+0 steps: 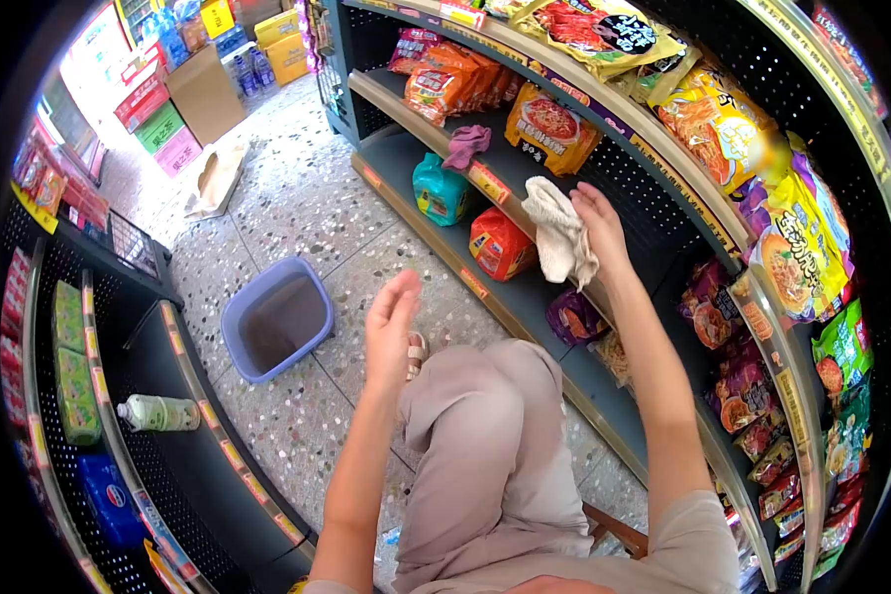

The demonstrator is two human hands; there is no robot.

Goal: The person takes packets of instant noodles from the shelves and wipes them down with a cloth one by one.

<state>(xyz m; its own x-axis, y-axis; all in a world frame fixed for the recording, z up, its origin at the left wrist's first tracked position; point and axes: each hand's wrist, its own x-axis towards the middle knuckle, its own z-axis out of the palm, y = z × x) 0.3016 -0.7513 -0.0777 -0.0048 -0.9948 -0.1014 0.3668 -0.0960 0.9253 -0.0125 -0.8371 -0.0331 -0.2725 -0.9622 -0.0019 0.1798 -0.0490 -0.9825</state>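
My right hand (604, 233) holds a crumpled white cloth (559, 233) at the edge of a shelf on the right. The cloth hangs on the thumb side, in front of the shelf's price strip. My left hand (391, 315) is raised over the floor in front of my knees, its fingers loosely extended and nothing visible in them. A pink cloth (466, 147) lies over the same shelf edge, farther along. Near the white cloth stand an orange noodle packet (552, 129) and, on the bottom shelf, a red packet (502, 244).
A purple bucket (277, 319) of murky water stands on the speckled floor. A teal packet (441, 190) sits on the bottom shelf. On the left shelving (193, 455) lies a white-green bottle (158, 413). Cartons (200, 97) and flattened cardboard (216, 180) are at the far end.
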